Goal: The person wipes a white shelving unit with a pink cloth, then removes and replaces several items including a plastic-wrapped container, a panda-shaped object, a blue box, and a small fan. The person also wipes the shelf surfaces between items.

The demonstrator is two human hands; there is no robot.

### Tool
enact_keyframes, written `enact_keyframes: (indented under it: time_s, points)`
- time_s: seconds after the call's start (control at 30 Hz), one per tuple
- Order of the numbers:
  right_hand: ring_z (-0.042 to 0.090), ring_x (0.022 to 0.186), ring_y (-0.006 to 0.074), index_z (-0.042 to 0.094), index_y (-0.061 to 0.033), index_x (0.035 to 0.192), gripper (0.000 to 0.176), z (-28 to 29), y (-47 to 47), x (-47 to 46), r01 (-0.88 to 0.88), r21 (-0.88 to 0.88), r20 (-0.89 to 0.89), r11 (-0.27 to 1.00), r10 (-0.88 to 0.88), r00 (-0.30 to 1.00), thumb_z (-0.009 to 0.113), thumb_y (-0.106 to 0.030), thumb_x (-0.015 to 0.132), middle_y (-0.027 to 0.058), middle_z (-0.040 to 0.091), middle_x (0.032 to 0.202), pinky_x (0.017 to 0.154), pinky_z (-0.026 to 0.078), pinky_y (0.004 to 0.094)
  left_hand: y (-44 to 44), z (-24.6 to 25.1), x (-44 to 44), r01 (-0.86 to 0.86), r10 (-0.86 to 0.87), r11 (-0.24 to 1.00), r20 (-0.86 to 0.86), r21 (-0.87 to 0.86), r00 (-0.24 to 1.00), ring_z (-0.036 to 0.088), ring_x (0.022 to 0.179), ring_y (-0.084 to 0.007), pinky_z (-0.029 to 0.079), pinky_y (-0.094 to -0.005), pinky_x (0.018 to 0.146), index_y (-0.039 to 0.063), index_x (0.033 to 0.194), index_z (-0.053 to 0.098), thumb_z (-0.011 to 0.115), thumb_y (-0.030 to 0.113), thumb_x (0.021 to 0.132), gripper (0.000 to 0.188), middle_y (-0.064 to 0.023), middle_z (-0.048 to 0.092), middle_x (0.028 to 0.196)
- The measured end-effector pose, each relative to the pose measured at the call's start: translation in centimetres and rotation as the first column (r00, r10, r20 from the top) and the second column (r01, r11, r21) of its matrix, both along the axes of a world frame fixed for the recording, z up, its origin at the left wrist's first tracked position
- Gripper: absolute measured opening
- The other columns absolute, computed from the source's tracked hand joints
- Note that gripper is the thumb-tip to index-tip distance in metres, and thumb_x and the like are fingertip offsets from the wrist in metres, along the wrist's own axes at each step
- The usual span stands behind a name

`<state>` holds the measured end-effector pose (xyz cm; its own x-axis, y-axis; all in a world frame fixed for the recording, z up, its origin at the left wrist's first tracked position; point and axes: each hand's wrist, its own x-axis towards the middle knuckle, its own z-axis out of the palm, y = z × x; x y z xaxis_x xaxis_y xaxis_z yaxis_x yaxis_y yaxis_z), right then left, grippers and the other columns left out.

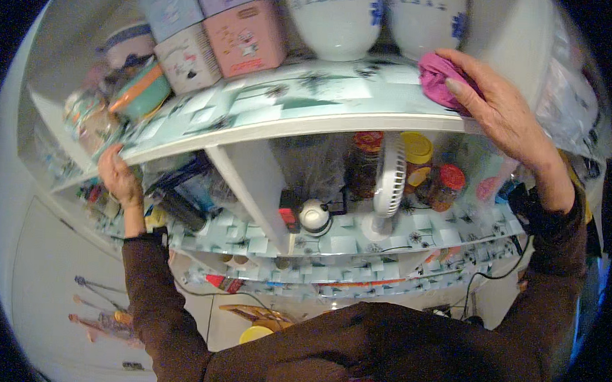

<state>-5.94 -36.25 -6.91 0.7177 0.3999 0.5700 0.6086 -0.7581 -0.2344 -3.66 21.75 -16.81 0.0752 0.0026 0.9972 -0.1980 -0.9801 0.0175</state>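
Note:
A bunched pink cloth is in my right hand, pressed on the upper shelf, which has a patterned covering, near its front edge. Just behind the cloth stands a white ceramic jar with blue markings; a similar jar is to its left. My left hand rests at the left end of the shelf's white front edge, fingers curled on it, with no object seen in it. Close to that hand are a clear bag of small items and a green and orange container.
Stacked decorated boxes, one pink, stand on the upper shelf. Below are a white fan, red-lidded jar, yellow-lidded jar and small white round device. A black cable hangs at the lower right.

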Motion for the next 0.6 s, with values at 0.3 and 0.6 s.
enact_keyframes:
  time_s: [0.3, 0.6]
  points:
    - [0.045, 0.113, 0.0238, 0.042, -0.0018, 0.125, 0.04, 1.7, 8.4, 2.0, -0.336, -0.187, -0.219, 0.923, 0.294, 0.93, 0.042, -0.025, 0.092, 0.0142, 0.048, 0.12, 0.098, 0.033, 0.0303, -1.7, 0.7, 0.2, -0.034, 0.027, 0.998, 0.121, 0.05, 0.992, 0.053, 0.09, -0.0289, 0.036, -0.0383, 0.086, 0.006, 0.086, 0.061, 0.04, 0.03, 0.087, 0.032, -0.0109, 0.06, 0.088]
    - [0.059, 0.087, 0.0176, 0.059, -0.0088, 0.107, 0.029, 5.2, 27.4, 5.9, -0.716, -0.275, -0.23, 0.642, 0.679, 0.697, 0.052, -0.009, 0.078, 0.0087, 0.063, 0.094, 0.079, 0.047, 0.0305, -1.8, 0.7, 0.0, -0.031, 0.019, 0.997, 0.153, 0.075, 0.988, 0.052, 0.089, -0.0278, 0.035, -0.0401, 0.087, 0.008, 0.087, 0.059, 0.04, 0.031, 0.088, 0.03, -0.0088, 0.058, 0.086]
